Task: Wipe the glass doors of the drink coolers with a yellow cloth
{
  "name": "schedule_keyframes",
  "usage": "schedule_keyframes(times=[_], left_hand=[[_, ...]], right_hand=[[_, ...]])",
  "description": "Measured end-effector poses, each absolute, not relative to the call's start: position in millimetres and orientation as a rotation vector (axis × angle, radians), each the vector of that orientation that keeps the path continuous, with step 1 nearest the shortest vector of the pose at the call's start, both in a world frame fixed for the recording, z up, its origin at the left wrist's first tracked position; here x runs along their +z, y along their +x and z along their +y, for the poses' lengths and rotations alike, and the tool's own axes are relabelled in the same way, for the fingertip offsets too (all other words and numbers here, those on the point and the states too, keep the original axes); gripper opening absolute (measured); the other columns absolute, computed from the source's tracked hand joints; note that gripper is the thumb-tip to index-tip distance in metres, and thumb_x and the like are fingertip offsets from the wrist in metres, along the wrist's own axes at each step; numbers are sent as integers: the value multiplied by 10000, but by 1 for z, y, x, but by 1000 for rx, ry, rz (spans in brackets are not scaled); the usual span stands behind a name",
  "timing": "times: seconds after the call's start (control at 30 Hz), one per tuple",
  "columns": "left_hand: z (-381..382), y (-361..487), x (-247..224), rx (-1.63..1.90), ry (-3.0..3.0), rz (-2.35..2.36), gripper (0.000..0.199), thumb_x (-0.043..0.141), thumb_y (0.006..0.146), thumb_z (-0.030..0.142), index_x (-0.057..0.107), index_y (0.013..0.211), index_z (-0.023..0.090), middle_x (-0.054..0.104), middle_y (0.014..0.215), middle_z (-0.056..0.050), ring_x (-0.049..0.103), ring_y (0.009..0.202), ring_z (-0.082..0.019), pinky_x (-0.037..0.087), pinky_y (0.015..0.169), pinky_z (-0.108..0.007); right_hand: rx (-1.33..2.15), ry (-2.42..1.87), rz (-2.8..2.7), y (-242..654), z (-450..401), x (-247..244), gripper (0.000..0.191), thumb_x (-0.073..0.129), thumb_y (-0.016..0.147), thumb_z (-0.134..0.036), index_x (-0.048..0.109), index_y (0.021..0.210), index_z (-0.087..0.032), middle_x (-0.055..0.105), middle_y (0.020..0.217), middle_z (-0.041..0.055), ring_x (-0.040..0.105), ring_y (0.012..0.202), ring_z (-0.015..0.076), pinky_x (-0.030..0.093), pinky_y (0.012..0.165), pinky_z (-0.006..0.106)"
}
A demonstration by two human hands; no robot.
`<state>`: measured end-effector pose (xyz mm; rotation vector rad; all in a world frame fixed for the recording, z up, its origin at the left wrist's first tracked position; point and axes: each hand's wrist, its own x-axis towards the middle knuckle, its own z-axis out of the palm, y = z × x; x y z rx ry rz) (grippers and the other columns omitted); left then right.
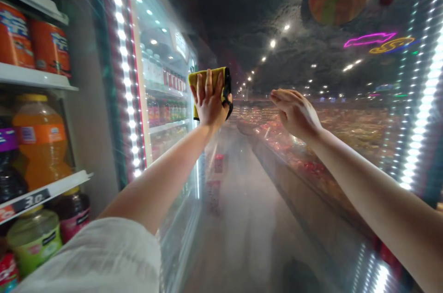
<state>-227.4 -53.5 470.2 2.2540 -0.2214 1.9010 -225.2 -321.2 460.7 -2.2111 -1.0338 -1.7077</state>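
My left hand [211, 110] lies with spread fingers on a folded yellow cloth [200, 74] with black edging. The cloth's dark side folds over near the thumb. It appears pressed against a hazy glass pane [235, 233] in front of me. To its right, my right hand [298, 112] is raised, with the fingers stretched out and close together. No object shows in it. Whether its fingertips touch the glass, I cannot tell.
Close on the left, drink shelves [44, 194] hold orange cans [50, 46] and bottles, including an orange one [40, 140]. A bright light strip [126, 69] runs beside a lit drinks cooler [162, 94]. Another light strip [420, 117] stands at right.
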Motion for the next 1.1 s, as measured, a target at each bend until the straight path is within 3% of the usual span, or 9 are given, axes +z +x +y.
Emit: schedule_keyframes(times=[0.23, 0.37, 0.53, 0.7, 0.77, 0.87, 1.0, 1.1], left_hand=[[-38, -242, 438, 1745, 2660, -737, 622, 522, 960, 450, 431, 1565, 338, 366, 1669, 11, 127, 1606, -296, 66, 1311, -568], [-33, -239, 453, 1813, 2425, -385, 637, 515, 964, 423, 400, 1583, 332, 408, 1647, 4, 133, 1606, -287, 78, 1318, -563], [-97, -224, 478, 1844, 2239, -181, 663, 518, 971, 384, 332, 1607, 370, 420, 1637, 28, 137, 1604, -292, 88, 1319, -590], [-100, -232, 440, 1801, 2564, -740, 696, 590, 932, 368, 372, 1592, 348, 285, 1703, -1, 76, 1609, -325, 67, 1302, -619], [-79, -237, 425, 1720, 2667, -906, 665, 598, 927, 365, 419, 1567, 357, 304, 1695, -1, 116, 1604, -321, 86, 1299, -617], [-62, -238, 428, 1778, 2580, -635, 623, 559, 948, 392, 442, 1558, 340, 354, 1674, -13, 163, 1597, -323, 101, 1302, -613], [-104, -227, 461, 1831, 2238, -82, 668, 535, 959, 394, 365, 1600, 320, 302, 1696, -14, 127, 1600, -355, 101, 1293, -653], [-151, -220, 468, 1886, 2233, -220, 678, 549, 957, 376, 344, 1604, 360, 339, 1680, 5, 115, 1604, -342, 77, 1296, -659]], right_hand=[[-1724, -2244, -1044, -224, -340, 453, 484, 460, 964, -135, 664, 1383, -267, 669, 1404, 68, 571, 1321, 295, 484, 1100, 498], [-1765, -2257, -1017, -227, -353, 451, 473, 499, 949, -120, 699, 1326, -323, 694, 1356, 38, 572, 1280, 308, 472, 1068, 516], [-1793, -2264, -973, -229, -365, 449, 484, 547, 922, -118, 711, 1312, -352, 684, 1337, 44, 576, 1219, 329, 492, 1005, 532], [-1842, -2280, -940, -231, -380, 441, 463, 536, 925, -128, 731, 1287, -339, 685, 1331, 70, 583, 1198, 333, 511, 968, 537], [-1849, -2288, -942, -231, -389, 437, 447, 530, 932, -135, 737, 1278, -329, 690, 1331, 74, 589, 1197, 325, 515, 971, 531], [-1843, -2299, -956, -230, -402, 435, 437, 532, 934, -143, 736, 1276, -324, 695, 1335, 71, 589, 1205, 322, 515, 983, 531], [-1854, -2301, -971, -228, -410, 436, 411, 524, 930, -127, 760, 1229, -284, 694, 1337, 79, 601, 1195, 307, 530, 989, 506], [-1858, -2316, -1002, -229, -413, 433, 395, 521, 926, -117, 769, 1202, -252, 691, 1340, 87, 613, 1187, 290, 551, 979, 467]])
